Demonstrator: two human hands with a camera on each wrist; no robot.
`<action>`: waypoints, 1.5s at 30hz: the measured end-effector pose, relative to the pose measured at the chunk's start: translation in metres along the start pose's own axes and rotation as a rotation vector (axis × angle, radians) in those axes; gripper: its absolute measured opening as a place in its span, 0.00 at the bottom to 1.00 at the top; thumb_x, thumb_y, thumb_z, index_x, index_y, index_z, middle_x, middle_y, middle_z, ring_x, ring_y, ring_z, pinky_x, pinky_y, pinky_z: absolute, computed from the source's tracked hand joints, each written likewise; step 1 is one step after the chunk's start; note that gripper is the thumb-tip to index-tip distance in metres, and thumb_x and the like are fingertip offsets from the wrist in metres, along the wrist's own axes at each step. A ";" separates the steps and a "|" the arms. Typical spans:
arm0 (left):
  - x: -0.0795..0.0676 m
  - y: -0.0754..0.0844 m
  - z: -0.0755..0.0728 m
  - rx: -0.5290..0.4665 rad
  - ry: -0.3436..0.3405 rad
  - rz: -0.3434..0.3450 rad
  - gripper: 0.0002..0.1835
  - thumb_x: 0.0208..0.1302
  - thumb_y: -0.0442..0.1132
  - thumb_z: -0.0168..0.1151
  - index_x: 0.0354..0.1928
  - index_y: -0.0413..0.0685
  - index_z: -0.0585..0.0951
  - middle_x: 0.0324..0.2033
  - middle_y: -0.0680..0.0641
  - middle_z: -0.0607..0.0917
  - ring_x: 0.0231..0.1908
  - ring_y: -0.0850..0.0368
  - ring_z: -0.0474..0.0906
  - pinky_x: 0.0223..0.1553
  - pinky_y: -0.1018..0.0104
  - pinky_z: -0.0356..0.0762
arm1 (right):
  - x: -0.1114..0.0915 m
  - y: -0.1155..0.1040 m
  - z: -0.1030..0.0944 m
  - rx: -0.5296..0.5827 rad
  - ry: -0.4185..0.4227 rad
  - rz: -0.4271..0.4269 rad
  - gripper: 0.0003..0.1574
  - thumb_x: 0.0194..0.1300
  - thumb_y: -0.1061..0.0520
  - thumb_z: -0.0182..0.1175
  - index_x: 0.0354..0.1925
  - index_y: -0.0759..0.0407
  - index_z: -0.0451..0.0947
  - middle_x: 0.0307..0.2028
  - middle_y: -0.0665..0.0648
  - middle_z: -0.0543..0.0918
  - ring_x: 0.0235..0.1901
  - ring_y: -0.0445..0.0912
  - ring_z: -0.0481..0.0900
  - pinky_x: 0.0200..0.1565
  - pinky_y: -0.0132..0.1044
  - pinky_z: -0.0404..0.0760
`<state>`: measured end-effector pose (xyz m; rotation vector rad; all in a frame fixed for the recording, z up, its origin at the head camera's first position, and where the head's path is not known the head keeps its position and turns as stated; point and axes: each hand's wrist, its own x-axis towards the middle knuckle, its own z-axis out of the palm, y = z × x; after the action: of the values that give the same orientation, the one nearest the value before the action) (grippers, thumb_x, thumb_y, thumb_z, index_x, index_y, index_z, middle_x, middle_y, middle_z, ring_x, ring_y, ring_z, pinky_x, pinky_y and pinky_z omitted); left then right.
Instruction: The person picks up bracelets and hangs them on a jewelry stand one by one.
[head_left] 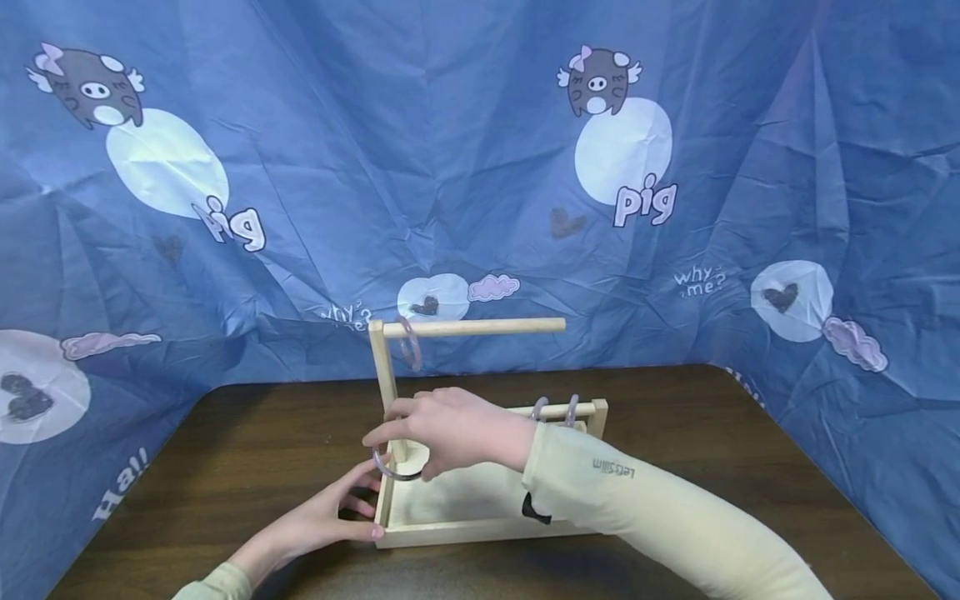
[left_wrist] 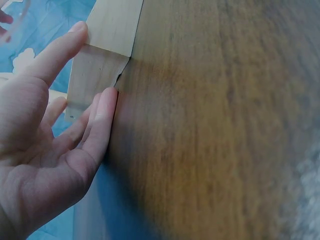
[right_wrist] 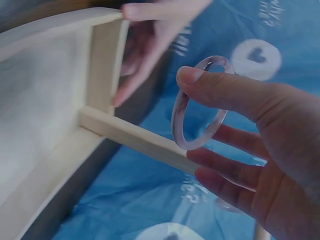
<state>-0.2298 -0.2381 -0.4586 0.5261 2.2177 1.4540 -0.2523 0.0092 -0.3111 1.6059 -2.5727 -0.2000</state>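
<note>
A translucent, pale purple bangle (right_wrist: 180, 117) is held by my right hand (head_left: 450, 429), between the thumb and fingers. It is over the left end of a pale wooden display rack (head_left: 480, 533), beside the upright post (head_left: 384, 367). My left hand (head_left: 322, 517) holds the rack's left end, its thumb at the front corner and its fingers along the side. In the left wrist view, the left hand (left_wrist: 60, 130) touches the bare wooden end panel (left_wrist: 97, 80). Another bangle (head_left: 411, 346) hangs on the upper bar (head_left: 487, 327), close to the post.
Two more bangles (head_left: 572, 411) hang on the lower back bar (head_left: 555, 410), partly behind my right sleeve (head_left: 645, 500). The rack stands on a dark wooden table (head_left: 247, 442). A blue patterned cloth (head_left: 450, 167) hangs behind and at the sides.
</note>
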 end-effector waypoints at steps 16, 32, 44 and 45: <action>0.001 0.001 0.001 0.013 0.003 0.021 0.50 0.61 0.41 0.69 0.78 0.49 0.49 0.63 0.31 0.65 0.51 0.49 0.74 0.45 0.62 0.78 | -0.029 0.012 -0.040 0.103 0.195 0.049 0.51 0.53 0.45 0.76 0.71 0.31 0.64 0.65 0.45 0.74 0.49 0.39 0.80 0.44 0.36 0.81; -0.001 0.000 0.002 0.011 0.010 0.054 0.50 0.60 0.39 0.70 0.78 0.51 0.50 0.62 0.30 0.65 0.50 0.49 0.75 0.44 0.66 0.79 | -0.060 0.035 -0.068 0.223 0.442 0.040 0.48 0.53 0.50 0.76 0.70 0.41 0.68 0.64 0.49 0.74 0.57 0.42 0.79 0.51 0.36 0.82; 0.000 -0.001 0.002 -0.004 -0.007 0.053 0.50 0.61 0.39 0.69 0.78 0.50 0.48 0.63 0.29 0.65 0.50 0.49 0.75 0.44 0.64 0.80 | -0.079 0.051 -0.078 0.230 0.521 0.067 0.49 0.50 0.50 0.78 0.69 0.43 0.69 0.64 0.50 0.75 0.62 0.45 0.76 0.61 0.42 0.78; 0.000 -0.001 0.002 -0.002 -0.007 0.051 0.50 0.61 0.39 0.69 0.78 0.50 0.48 0.63 0.29 0.64 0.51 0.49 0.75 0.44 0.64 0.80 | -0.081 0.052 -0.079 0.228 0.522 0.070 0.49 0.50 0.51 0.78 0.69 0.43 0.69 0.64 0.50 0.75 0.63 0.46 0.75 0.61 0.43 0.78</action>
<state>-0.2287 -0.2375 -0.4605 0.5899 2.2128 1.4774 -0.2507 0.0999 -0.2259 1.3898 -2.2892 0.4725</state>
